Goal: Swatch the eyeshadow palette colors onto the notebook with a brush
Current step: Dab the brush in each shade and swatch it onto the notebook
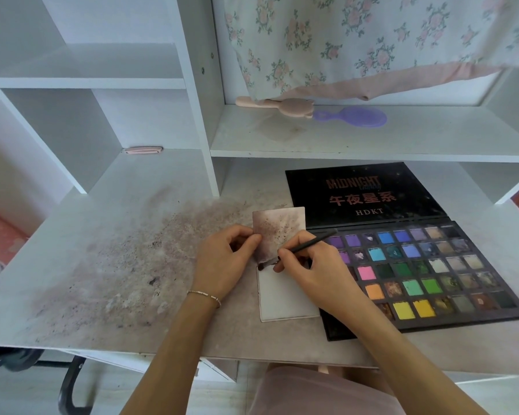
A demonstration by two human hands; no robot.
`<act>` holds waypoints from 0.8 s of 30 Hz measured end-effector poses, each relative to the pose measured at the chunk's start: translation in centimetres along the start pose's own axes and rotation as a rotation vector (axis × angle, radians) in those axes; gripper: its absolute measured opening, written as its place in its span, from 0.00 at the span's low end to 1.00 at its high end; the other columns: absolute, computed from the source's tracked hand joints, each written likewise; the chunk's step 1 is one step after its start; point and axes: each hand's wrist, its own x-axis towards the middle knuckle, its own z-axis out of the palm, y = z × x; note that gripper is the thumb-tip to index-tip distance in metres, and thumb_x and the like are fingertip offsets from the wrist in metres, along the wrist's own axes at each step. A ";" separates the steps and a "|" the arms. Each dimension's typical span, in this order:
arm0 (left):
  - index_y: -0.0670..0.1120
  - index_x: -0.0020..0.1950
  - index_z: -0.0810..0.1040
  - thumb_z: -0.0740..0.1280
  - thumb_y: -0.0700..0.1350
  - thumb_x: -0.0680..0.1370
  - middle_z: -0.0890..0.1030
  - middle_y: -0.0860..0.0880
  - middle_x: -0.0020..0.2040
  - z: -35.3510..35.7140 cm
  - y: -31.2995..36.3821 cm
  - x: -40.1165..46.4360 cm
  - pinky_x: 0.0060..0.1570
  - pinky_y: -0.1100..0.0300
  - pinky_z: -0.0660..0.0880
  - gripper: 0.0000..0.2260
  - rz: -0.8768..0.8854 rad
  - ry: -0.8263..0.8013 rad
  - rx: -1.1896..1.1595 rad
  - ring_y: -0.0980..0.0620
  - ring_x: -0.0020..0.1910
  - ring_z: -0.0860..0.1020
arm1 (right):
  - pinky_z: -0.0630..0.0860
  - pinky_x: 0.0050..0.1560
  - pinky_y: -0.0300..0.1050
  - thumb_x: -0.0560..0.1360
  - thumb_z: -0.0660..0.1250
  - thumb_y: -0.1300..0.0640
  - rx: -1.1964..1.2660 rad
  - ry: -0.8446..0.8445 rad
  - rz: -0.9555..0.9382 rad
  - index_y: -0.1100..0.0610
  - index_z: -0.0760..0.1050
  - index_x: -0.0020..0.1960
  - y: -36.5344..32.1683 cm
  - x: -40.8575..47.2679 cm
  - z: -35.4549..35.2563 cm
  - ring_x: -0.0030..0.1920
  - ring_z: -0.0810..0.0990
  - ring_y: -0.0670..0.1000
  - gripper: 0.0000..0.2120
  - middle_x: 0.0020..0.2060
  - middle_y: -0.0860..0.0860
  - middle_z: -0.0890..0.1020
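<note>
Holding colour pans: open eyeshadow palette [426,271]

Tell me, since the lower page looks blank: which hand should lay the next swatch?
Right. The right hand already grips the brush, tip at the notebook fold, beside the palette. The left hand is pinching the upper page.

Left hand [222,262] pinches with thumb and fingers; right hand [309,265] is curled in a pen grip.
</note>
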 end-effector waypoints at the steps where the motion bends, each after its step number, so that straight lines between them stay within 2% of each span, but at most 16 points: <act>1: 0.52 0.40 0.80 0.69 0.43 0.74 0.80 0.58 0.37 0.0 0.0 0.0 0.41 0.70 0.73 0.05 0.004 0.003 0.001 0.60 0.39 0.78 | 0.71 0.37 0.26 0.75 0.64 0.61 0.013 0.013 -0.006 0.53 0.72 0.41 0.0 0.0 0.0 0.37 0.80 0.38 0.05 0.33 0.46 0.82; 5: 0.54 0.39 0.79 0.69 0.43 0.74 0.80 0.59 0.36 -0.1 0.1 0.0 0.40 0.71 0.72 0.06 0.007 0.003 0.012 0.61 0.38 0.78 | 0.77 0.40 0.35 0.75 0.63 0.63 0.161 0.079 -0.020 0.57 0.73 0.40 -0.1 0.0 -0.5 0.37 0.82 0.45 0.05 0.31 0.49 0.82; 11: 0.53 0.39 0.79 0.69 0.43 0.74 0.79 0.60 0.37 -0.1 0.0 0.0 0.42 0.70 0.73 0.05 -0.001 0.004 0.013 0.61 0.40 0.78 | 0.76 0.37 0.33 0.75 0.61 0.65 0.297 0.245 -0.048 0.58 0.73 0.41 -0.2 -0.2 -2.3 0.33 0.81 0.46 0.06 0.29 0.50 0.81; 16: 0.51 0.40 0.80 0.69 0.43 0.74 0.80 0.59 0.37 0.0 -0.1 0.1 0.42 0.69 0.73 0.04 -0.006 0.004 0.004 0.60 0.39 0.78 | 0.75 0.37 0.32 0.76 0.59 0.66 0.212 0.396 -0.069 0.56 0.74 0.41 0.6 -0.2 -5.3 0.33 0.79 0.42 0.09 0.30 0.49 0.80; 21: 0.54 0.38 0.79 0.69 0.42 0.74 0.80 0.61 0.36 -0.1 0.0 0.0 0.40 0.75 0.71 0.07 0.012 0.009 0.007 0.64 0.37 0.77 | 0.73 0.36 0.37 0.79 0.56 0.61 0.049 0.444 -0.014 0.51 0.71 0.41 2.2 0.0 -7.3 0.34 0.76 0.46 0.11 0.31 0.50 0.77; 24: 0.54 0.37 0.78 0.69 0.42 0.74 0.79 0.61 0.36 0.0 0.0 0.0 0.39 0.76 0.70 0.08 0.009 0.008 0.006 0.65 0.37 0.77 | 0.72 0.36 0.35 0.79 0.56 0.60 -0.033 0.432 -0.003 0.50 0.70 0.40 2.9 0.1 -7.4 0.34 0.76 0.47 0.11 0.31 0.50 0.76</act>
